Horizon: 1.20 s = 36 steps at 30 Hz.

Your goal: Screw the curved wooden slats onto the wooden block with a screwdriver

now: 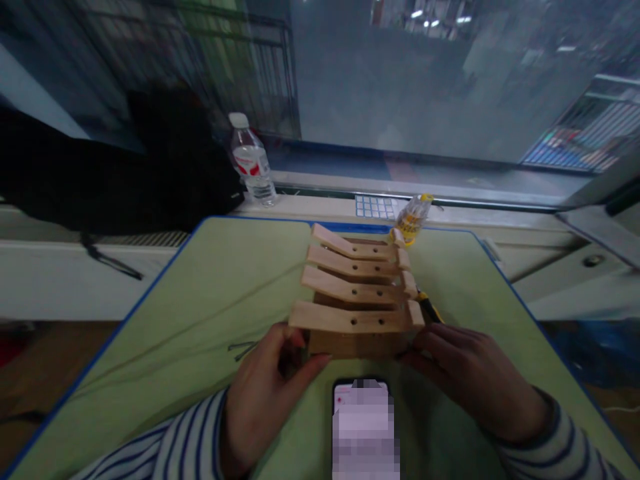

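Observation:
A pale wooden slatted rack (367, 321) stands on the table before me, made of several bent slats with two holes in each and a lower board at the front. My left hand (273, 387) grips its front left corner, thumb along the bottom edge and fingers at the side. At the front right corner, the fingers of my right hand (465, 373) are closed on the rack; their tips are partly hidden. Beside the left hand lie thin metal pieces (243, 348). A yellow and black handle (429, 308) shows behind the right hand, its other end hidden by the rack.
A phone (365, 427) with a lit screen lies between my forearms on the green table (175, 320). Beyond the table stand a water bottle (253, 163) and a yellow-labelled bottle (413, 219), tilted. A black bag (165, 173) is at the left, below the window.

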Each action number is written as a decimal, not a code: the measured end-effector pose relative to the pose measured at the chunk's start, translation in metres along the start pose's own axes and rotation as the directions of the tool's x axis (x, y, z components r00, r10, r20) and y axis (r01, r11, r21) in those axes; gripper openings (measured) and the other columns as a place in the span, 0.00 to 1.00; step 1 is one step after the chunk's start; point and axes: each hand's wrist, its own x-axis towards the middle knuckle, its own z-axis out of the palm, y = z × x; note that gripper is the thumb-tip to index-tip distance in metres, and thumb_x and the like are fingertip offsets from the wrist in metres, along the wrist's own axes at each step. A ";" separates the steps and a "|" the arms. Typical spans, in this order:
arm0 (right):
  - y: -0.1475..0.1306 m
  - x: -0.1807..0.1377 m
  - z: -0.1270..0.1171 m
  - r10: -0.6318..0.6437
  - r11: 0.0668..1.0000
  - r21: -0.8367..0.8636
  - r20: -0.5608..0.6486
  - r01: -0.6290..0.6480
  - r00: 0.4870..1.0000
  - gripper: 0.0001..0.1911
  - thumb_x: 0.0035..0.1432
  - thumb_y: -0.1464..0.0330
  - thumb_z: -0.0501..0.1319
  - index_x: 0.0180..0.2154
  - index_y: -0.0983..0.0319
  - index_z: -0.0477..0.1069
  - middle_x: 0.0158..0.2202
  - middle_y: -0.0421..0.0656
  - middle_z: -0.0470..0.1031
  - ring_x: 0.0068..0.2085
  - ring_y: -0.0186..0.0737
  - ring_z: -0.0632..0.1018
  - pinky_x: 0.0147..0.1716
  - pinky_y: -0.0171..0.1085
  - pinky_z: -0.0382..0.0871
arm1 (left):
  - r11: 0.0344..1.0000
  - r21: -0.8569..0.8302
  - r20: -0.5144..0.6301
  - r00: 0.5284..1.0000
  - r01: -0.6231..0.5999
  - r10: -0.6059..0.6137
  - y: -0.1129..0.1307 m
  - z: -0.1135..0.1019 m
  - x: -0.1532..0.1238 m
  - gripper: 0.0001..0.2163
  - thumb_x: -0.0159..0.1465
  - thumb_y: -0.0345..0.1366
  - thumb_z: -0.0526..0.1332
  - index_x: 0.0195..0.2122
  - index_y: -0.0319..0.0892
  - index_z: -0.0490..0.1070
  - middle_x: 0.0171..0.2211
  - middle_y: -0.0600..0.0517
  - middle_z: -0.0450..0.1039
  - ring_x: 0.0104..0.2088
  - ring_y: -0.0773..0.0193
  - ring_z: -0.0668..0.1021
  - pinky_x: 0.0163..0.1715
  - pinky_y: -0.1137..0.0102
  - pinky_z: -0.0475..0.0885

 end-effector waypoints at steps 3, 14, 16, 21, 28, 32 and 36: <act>0.003 0.000 0.001 0.010 1.000 -0.024 0.027 -0.009 1.000 0.10 0.65 0.62 0.53 0.35 0.58 0.69 0.31 0.41 0.77 0.32 0.41 0.79 0.29 0.39 0.64 | 0.998 0.035 -0.031 0.998 -0.055 0.056 0.005 0.003 0.002 0.15 0.56 0.49 0.63 0.30 0.43 0.61 0.24 0.54 0.69 0.24 0.64 0.71 0.24 0.69 0.66; -0.025 -0.001 -0.011 -0.205 0.977 0.013 -0.219 0.213 0.954 0.07 0.66 0.66 0.53 0.38 0.60 0.68 0.33 0.42 0.77 0.31 0.36 0.78 0.30 0.36 0.67 | 0.968 0.122 -0.164 0.958 -0.218 0.236 -0.023 -0.065 0.003 0.10 0.63 0.43 0.57 0.33 0.41 0.69 0.25 0.54 0.69 0.24 0.68 0.70 0.25 0.73 0.66; -0.036 0.005 -0.012 -0.250 0.968 -0.015 -0.211 0.252 0.945 0.08 0.66 0.66 0.52 0.39 0.60 0.68 0.34 0.43 0.77 0.32 0.37 0.79 0.30 0.37 0.68 | 0.940 0.201 -0.066 0.954 -0.275 0.293 -0.037 -0.072 0.001 0.10 0.63 0.42 0.57 0.35 0.41 0.72 0.30 0.52 0.72 0.26 0.68 0.73 0.28 0.73 0.68; -0.065 0.026 -0.014 -0.288 0.957 -0.054 -0.116 0.283 0.951 0.08 0.65 0.69 0.53 0.38 0.59 0.70 0.34 0.42 0.78 0.32 0.41 0.79 0.30 0.40 0.69 | 0.894 0.375 0.044 0.968 -0.244 0.246 -0.046 -0.074 -0.007 0.12 0.63 0.42 0.56 0.39 0.40 0.73 0.33 0.49 0.73 0.31 0.65 0.75 0.33 0.71 0.69; -0.102 0.065 -0.014 -0.306 0.938 -0.156 0.042 0.309 0.951 0.09 0.62 0.72 0.56 0.42 0.61 0.72 0.34 0.43 0.77 0.32 0.41 0.79 0.28 0.38 0.68 | 0.873 0.424 0.099 0.970 -0.242 0.222 -0.037 -0.067 0.002 0.10 0.63 0.41 0.58 0.36 0.42 0.75 0.32 0.50 0.72 0.32 0.63 0.75 0.34 0.69 0.68; -0.112 0.076 -0.017 -0.282 0.943 -0.154 0.095 0.294 0.955 0.09 0.63 0.71 0.55 0.42 0.61 0.72 0.33 0.43 0.77 0.33 0.40 0.79 0.29 0.37 0.67 | 0.873 0.430 0.088 0.973 -0.231 0.213 -0.036 -0.062 0.005 0.11 0.65 0.40 0.55 0.36 0.41 0.74 0.33 0.48 0.72 0.35 0.60 0.75 0.35 0.68 0.68; -0.112 0.076 -0.016 -0.275 0.948 -0.135 0.097 0.287 0.956 0.09 0.62 0.71 0.55 0.44 0.62 0.71 0.35 0.43 0.77 0.35 0.41 0.79 0.31 0.37 0.68 | 0.882 0.417 0.078 0.976 -0.218 0.205 -0.037 -0.060 0.006 0.11 0.65 0.40 0.55 0.37 0.41 0.74 0.34 0.48 0.73 0.36 0.60 0.75 0.36 0.68 0.68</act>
